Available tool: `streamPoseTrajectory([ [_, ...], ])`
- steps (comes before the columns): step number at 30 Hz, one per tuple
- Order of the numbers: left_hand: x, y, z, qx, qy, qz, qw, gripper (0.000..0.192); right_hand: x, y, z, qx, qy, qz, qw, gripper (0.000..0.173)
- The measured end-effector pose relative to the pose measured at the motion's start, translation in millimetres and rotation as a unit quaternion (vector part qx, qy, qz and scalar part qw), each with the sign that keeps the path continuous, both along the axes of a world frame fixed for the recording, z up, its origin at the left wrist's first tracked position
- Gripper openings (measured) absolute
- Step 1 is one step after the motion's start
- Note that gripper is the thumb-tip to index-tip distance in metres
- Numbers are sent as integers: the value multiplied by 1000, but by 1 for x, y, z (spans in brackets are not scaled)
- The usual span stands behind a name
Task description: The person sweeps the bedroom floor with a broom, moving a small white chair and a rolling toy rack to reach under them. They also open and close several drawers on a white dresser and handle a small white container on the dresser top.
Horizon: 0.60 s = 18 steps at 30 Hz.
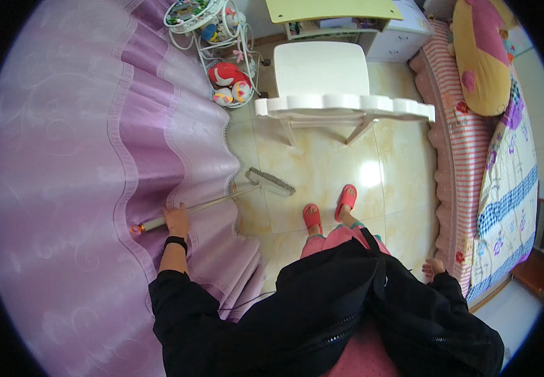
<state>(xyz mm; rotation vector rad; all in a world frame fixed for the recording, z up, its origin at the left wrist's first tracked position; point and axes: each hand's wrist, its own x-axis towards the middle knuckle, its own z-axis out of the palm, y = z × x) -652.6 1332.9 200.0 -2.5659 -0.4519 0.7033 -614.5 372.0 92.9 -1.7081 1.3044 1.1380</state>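
With a black band at its wrist, my left hand (176, 221) is closed around the upper handle of a broom (220, 199), beside the purple curtain (159, 155). The handle slants from an orange-and-pink end at the left down to the grey broom head (272, 183), whose bristles face away from me on the tiled floor. The head lies ahead and to the left of my feet in red slippers (312, 217). My right hand (433, 268) hangs low by the bed's pink skirt, its fingers loosely apart, with nothing seen in it.
A white chair (321, 70) stands ahead, before a yellow-green desk (333, 10). A white wire rack (201, 52) with plush toys is at the upper left. Along the right runs a bed (470, 165) with a quilt (508, 188) and a large yellow-and-pink plush (484, 85).
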Motion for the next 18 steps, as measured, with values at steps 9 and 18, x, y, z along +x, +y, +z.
streamPoseTrajectory([
  [9, -20, -70, 99, -237, 163, 39, 957, 28, 19, 155, 37, 147, -128, 24, 980, 42],
  [18, -14, -275, 68, -535, 193, 216, 794, 38, -47, 70, 8, 146, -179, -103, 967, 35],
])
